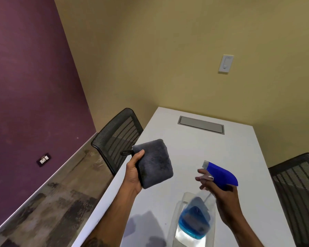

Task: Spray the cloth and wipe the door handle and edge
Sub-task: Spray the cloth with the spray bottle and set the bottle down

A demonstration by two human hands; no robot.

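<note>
The left hand [134, 173] held a folded, dark grey microfibre cloth [154, 163] upright at about ten o'clock, its face turned toward the nozzle, apparently to catch spray. At four o'clock the right hand [223, 198] gripped a clear spray bottle with blue liquid and a blue trigger head [219, 175] over the white table [194, 143], fingers [202, 175] spread off the trigger; no door showed

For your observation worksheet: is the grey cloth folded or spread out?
Folded. The grey cloth sits as a thick, compact pad in the left hand, with rounded doubled edges.

cloth [154, 163]: dark grey plush microfiber, matt. spray bottle [196, 218]: clear glossy plastic, blue plastic trigger head. counter [194, 145]: smooth matt white. chairs [117, 138]: black mesh.
</note>
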